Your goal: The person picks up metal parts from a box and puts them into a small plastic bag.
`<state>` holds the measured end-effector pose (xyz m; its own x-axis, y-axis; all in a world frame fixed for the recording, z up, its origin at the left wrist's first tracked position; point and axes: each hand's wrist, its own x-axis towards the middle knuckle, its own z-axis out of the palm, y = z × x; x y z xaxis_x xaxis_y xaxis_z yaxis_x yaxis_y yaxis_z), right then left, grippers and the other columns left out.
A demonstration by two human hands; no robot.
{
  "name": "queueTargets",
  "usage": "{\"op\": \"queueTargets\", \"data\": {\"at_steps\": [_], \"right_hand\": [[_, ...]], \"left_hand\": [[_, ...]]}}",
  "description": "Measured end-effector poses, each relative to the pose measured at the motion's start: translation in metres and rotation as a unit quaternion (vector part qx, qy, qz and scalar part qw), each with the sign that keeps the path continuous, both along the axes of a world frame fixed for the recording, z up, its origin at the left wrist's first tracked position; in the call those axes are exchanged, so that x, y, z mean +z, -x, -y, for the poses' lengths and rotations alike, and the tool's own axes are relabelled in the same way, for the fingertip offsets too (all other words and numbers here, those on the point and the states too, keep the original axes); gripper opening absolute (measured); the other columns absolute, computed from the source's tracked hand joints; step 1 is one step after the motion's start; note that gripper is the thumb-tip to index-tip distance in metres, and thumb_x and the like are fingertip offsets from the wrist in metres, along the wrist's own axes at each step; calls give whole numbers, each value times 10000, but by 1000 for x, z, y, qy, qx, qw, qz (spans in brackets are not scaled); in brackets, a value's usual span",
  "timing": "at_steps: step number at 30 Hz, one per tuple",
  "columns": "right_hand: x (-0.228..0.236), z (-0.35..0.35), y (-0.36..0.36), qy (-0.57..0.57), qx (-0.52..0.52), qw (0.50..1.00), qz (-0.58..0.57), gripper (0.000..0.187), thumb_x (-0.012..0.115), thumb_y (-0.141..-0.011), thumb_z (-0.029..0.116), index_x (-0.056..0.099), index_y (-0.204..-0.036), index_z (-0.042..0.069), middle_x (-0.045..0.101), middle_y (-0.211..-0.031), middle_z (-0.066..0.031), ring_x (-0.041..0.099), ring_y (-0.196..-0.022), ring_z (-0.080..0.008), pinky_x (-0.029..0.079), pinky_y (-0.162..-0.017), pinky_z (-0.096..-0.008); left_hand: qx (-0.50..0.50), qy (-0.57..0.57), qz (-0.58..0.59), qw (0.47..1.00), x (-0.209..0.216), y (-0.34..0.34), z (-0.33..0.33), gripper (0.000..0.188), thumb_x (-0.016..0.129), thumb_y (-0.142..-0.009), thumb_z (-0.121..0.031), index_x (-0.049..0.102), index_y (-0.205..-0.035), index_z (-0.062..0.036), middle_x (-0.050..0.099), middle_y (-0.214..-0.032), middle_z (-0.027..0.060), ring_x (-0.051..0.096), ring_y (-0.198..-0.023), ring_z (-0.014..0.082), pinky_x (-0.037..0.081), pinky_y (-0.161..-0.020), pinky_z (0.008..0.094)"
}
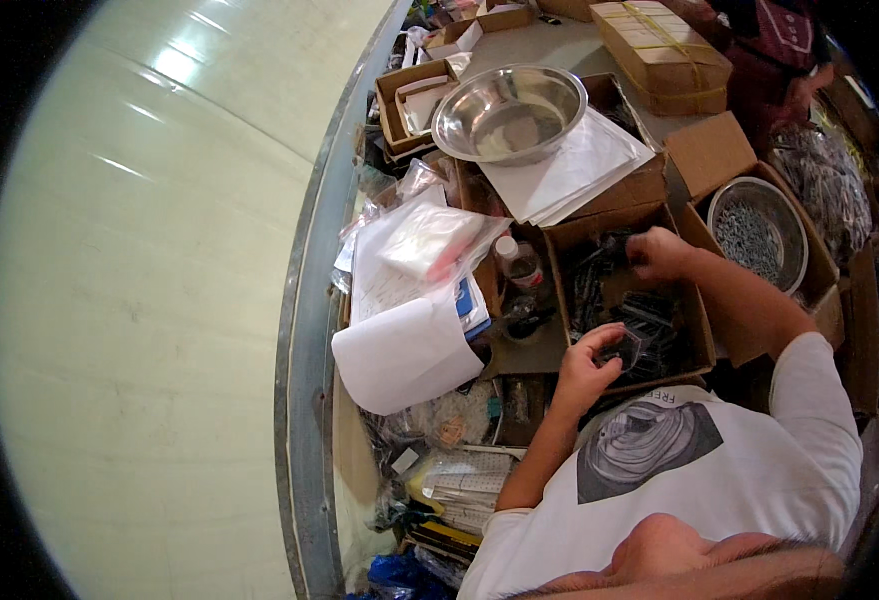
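Observation:
An open cardboard box [699,325] stands in front of me with many small dark pieces [649,318] inside, several in clear wrapping. My left hand [589,368] is over the near left corner of this box, thumb and fingers curled around a small clear plastic bag [627,350]. What the bag contains is too small to tell. At the far side of the same box, my right hand [661,254] reaches in with its fingers bent down beside a heap of dark pieces [591,272]. Its fingertips are hidden, so any piece in them cannot be made out.
Right of the box, a metal bowl of small screws [756,232] sits in another carton. A wide steel basin [509,112] rests on white sheets [569,165]. A bottle [519,265], papers [404,345] and plastic bags [429,240] crowd the left. Another person [774,50] is at far right.

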<state>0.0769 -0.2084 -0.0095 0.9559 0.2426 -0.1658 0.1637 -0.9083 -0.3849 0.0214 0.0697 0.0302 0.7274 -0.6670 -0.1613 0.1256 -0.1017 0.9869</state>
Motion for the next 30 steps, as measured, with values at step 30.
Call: {"op": "queueTargets", "data": {"at_steps": [30], "right_hand": [[-70,175,137,61,-332,940,-46,225,615,-729,54,576,-950,38,613,-828,-211,613,-776,-379,494,-680,-467]], "left_hand": [[-72,5,-2,997,34,19,123,444,536,-738,48,565,-1181,52,539,-1265,81,539,-1104,146,455,-809,213]]}}
